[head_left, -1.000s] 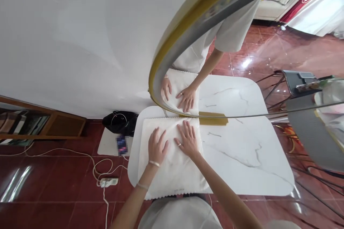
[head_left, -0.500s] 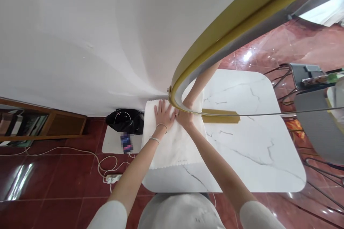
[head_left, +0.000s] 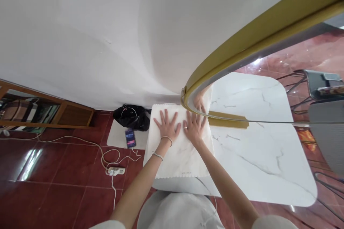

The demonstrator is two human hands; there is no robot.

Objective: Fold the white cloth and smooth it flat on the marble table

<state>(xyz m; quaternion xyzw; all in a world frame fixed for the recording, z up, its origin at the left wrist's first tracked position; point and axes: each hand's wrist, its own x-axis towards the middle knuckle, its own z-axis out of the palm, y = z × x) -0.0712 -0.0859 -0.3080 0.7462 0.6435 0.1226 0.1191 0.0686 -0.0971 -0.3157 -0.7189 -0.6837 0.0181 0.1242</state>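
The left hand (head_left: pixel 168 128) and right hand (head_left: pixel 195 128) were apart, side by side, palms down with fingers spread on a white scalloped-edge cloth (head_left: pixel 182 157), which lay under both of them on the marble-patterned tabletop (head_left: pixel 255 161). Nearer the body than the hands, along the cloth's edge, ran small dark marks (head_left: pixel 186 173), too tiny to read. Just beyond the right fingertips stood a gold-framed mirror (head_left: pixel 231 50). Left of the left hand were a black bag (head_left: pixel 139 120) and a smartphone (head_left: pixel 130 139), its screen pixelated past reading; lower left, a white power strip (head_left: pixel 116 171) rested on the red-tiled floor (head_left: pixel 67 168).
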